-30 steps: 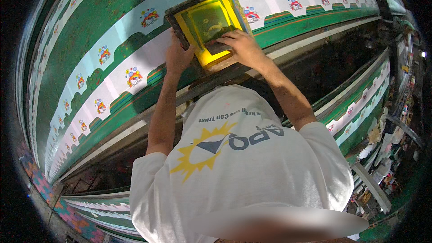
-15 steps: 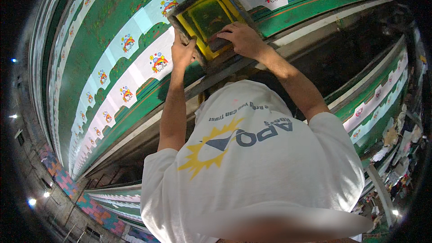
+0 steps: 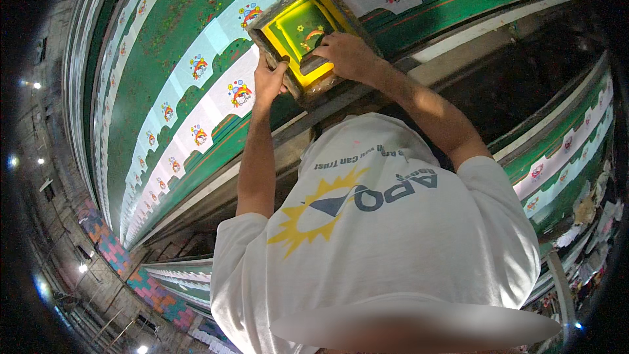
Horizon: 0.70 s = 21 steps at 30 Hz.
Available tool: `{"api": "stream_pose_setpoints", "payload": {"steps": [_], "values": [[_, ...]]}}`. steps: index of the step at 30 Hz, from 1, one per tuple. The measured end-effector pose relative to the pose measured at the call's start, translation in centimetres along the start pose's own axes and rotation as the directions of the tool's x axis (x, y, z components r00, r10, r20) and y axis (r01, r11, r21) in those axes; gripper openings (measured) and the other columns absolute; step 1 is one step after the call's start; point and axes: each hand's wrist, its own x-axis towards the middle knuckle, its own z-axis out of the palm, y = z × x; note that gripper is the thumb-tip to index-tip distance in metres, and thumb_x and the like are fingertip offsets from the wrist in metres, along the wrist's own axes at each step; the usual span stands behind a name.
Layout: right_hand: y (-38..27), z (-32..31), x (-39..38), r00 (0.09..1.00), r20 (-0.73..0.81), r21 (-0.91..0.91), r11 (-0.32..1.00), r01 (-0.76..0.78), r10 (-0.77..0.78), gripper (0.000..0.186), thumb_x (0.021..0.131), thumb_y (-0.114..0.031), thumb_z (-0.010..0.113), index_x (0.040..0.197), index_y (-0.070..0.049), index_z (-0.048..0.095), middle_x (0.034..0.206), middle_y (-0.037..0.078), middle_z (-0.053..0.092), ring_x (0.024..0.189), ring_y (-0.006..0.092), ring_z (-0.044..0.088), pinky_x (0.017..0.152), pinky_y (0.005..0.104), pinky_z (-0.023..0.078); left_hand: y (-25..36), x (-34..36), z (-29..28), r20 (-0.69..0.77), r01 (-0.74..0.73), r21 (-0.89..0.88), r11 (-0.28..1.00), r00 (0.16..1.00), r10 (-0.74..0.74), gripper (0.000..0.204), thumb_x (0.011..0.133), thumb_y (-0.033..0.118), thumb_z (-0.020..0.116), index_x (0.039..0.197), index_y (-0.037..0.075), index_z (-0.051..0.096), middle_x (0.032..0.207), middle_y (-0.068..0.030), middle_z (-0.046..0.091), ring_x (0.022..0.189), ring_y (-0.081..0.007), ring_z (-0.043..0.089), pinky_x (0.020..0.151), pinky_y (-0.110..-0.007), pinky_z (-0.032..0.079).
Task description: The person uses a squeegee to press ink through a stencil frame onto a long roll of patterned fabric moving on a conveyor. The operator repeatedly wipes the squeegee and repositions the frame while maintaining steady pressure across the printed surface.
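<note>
The yellow screen frame point(image 3: 300, 21) sits at the upper centre of the frame, its mesh brighter than half a second ago, with small flowers and an arc now visible. The left hand point(image 3: 270, 82) has its grip closed on the left rim; the right hand point(image 3: 350, 58) curls its grip around a dark squeegee point(image 3: 313, 64) on the mesh. Around them, the green surface point(image 3: 157, 59) and printed white strip point(image 3: 219, 106) appear slightly farther right than before.
</note>
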Motion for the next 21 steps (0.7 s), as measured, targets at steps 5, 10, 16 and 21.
{"api": "stream_pose_setpoints", "payload": {"steps": [5, 10, 16, 21], "values": [[0.2, -0.3, -0.1, 1.0, 0.025, 0.029, 1.0, -0.007, 0.007, 0.04, 0.088, -0.007, 0.074, 0.127, -0.011, 0.078, 0.117, 0.017, 0.073, 0.115, 0.0358, 0.071, 0.102, 0.0476, 0.058, 1.7, -1.0, 0.1, -0.026, 0.023, 0.136, 0.99, 0.999, -0.02, 0.091, 0.098, 0.026, 0.076, 0.173, 0.011, 0.027, 0.089, -0.0177, 0.078, 0.053, -0.0247, 0.071, 0.045, -0.036, 0.055], [0.1, 0.1, -0.1, 0.999, 0.026, 0.018, 0.999, -0.037, 0.036, 0.042, 0.087, -0.008, 0.076, 0.129, -0.013, 0.078, 0.118, 0.017, 0.072, 0.115, 0.0354, 0.071, 0.101, 0.0476, 0.058, 3.1, -1.6, 0.1, -0.127, -0.306, 0.76, 0.573, 0.795, 0.593, 0.081, 0.096, 0.025, 0.082, 0.167, 0.012, 0.045, 0.112, -0.0221, 0.064, 0.099, -0.0375, 0.066, 0.084, -0.05, 0.056], [0.3, 0.1, 0.0, 0.999, 0.042, -0.013, 1.0, -0.024, 0.025, 0.047, 0.085, -0.012, 0.082, 0.131, -0.013, 0.077, 0.119, 0.016, 0.072, 0.116, 0.0349, 0.071, 0.101, 0.0471, 0.058, 5.1, 2.9, 0.7, 0.178, -0.442, 0.844, 0.304, 0.765, 0.619, 0.066, 0.087, 0.007, 0.079, 0.15, 0.023, 0.069, 0.134, -0.0131, 0.057, 0.121, -0.0387, 0.054, 0.106, -0.05, 0.046], [0.2, 0.1, -0.1, 0.999, 0.048, -0.023, 1.0, -0.014, 0.015, 0.045, 0.084, -0.019, 0.085, 0.128, -0.014, 0.077, 0.117, 0.016, 0.073, 0.115, 0.0352, 0.071, 0.101, 0.0477, 0.058, 5.6, 4.8, 2.0, 0.237, -0.471, 0.817, 0.333, 0.8, 0.551, 0.043, 0.084, 0.006, 0.077, 0.122, 0.025, 0.086, 0.133, -0.0084, 0.057, 0.125, -0.036, 0.05, 0.107, -0.052, 0.04]]}}
